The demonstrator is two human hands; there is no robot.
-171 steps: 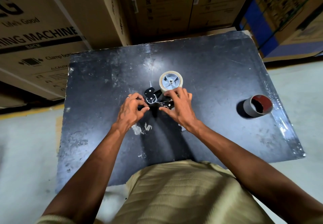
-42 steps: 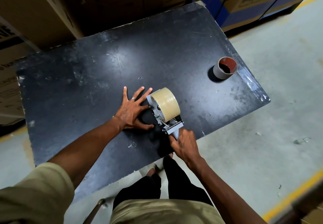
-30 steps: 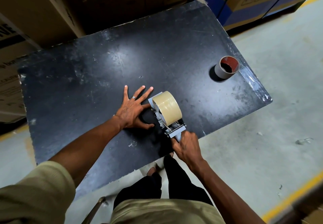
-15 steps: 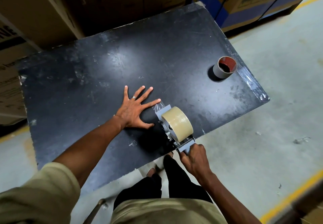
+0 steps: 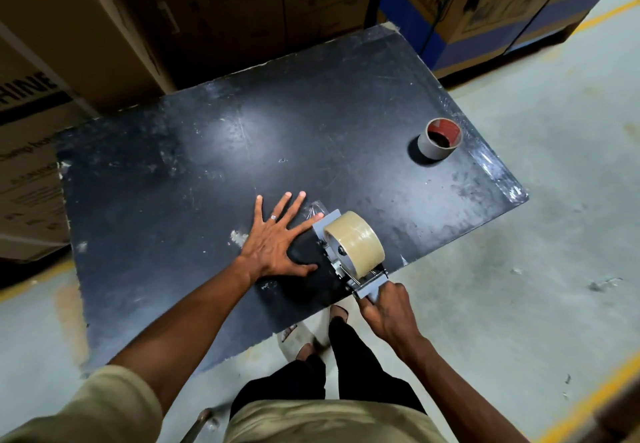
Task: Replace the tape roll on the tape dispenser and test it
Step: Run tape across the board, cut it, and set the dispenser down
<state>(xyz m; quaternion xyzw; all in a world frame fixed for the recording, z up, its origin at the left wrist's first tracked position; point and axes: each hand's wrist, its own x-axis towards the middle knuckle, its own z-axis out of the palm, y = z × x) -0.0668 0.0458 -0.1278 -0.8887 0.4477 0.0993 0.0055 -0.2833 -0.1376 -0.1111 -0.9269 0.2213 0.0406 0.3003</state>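
Note:
A grey tape dispenser (image 5: 334,252) rests nose-down on the black table (image 5: 214,152), near its front right edge. A full beige tape roll (image 5: 356,243) is mounted on it. My right hand (image 5: 388,307) is closed around the dispenser's handle, off the table's edge. My left hand (image 5: 277,238) lies flat on the table with fingers spread, just left of the dispenser. A short strip of clear tape (image 5: 317,209) shows on the table by my left fingertips, at the dispenser's front end.
An empty grey tape core (image 5: 438,139) with a red inside stands near the table's right edge. Large cardboard boxes (image 5: 104,27) line the far side. Concrete floor with yellow lines surrounds the table; my feet are below its front edge.
My right hand has pulled the dispenser toward me and to the right along the table, leaving clear tape behind it. My left hand has stayed flat in place.

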